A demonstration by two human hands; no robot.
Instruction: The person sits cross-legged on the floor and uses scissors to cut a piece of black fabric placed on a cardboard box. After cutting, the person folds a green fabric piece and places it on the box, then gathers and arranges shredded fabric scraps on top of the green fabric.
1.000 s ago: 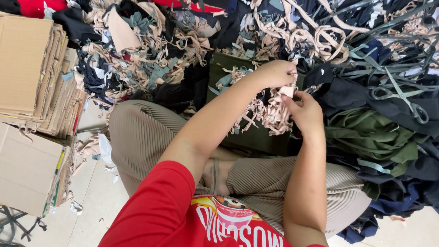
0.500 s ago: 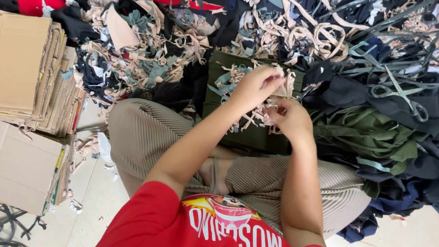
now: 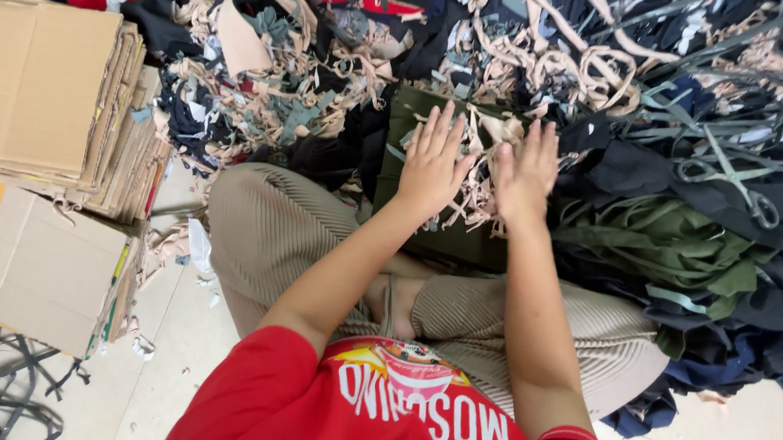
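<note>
Beige fabric scraps (image 3: 477, 197) lie under both hands' spread, flat fingers (image 3: 447, 131).

The shirt (image 3: 316, 399) is bright red with a white and yellow print on the chest, and the ribbed trousers (image 3: 269, 233) are a pale tan. Under both hands lies a heap of beige scraps (image 3: 484, 175) on a dark olive cloth (image 3: 451, 239). To one side sits a crumpled green fabric (image 3: 660, 242) among black and navy cloth (image 3: 734, 345), with grey-green strips (image 3: 715, 153) lying across it. The stacked cardboard (image 3: 40, 86) is plain brown, and the floor (image 3: 179, 343) is a light cream.
</note>
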